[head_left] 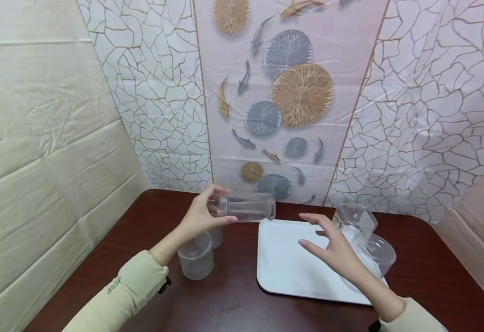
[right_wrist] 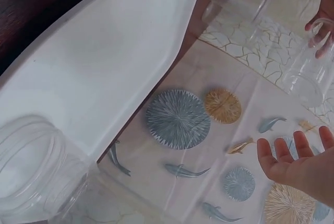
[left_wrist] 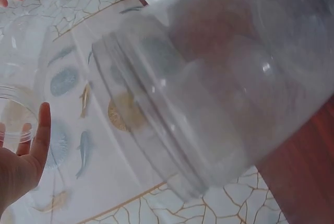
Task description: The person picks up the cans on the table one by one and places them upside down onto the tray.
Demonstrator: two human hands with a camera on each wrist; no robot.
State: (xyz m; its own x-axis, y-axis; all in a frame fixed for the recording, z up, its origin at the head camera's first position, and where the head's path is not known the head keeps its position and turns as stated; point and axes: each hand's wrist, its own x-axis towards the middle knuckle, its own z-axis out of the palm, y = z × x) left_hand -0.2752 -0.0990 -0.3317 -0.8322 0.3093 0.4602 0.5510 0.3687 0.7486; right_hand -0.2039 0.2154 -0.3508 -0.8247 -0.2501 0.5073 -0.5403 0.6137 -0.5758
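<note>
My left hand point(head_left: 198, 215) grips a clear plastic jar point(head_left: 247, 207) round its threaded mouth end, thumb below and fingers above. The jar lies sideways in the air, its base pointing right, above the table's back part. In the left wrist view, the fingers of the left hand point(left_wrist: 23, 169) curve round the threaded rim. My right hand point(head_left: 335, 249) hovers over the white tray point(head_left: 295, 265) with nothing in it, fingers spread apart from the thumb and facing the held jar. In the right wrist view, the right hand point(right_wrist: 297, 164) shows loosely bent fingers.
Two clear jars, one at the back point(head_left: 355, 216) and one nearer point(head_left: 376, 253), stand at the tray's right side. Left of the tray, a frosted-looking clear jar point(head_left: 197, 265) stands on the dark red table point(head_left: 233, 295), with another point(head_left: 216, 236) behind it. Patterned cloth walls enclose the table.
</note>
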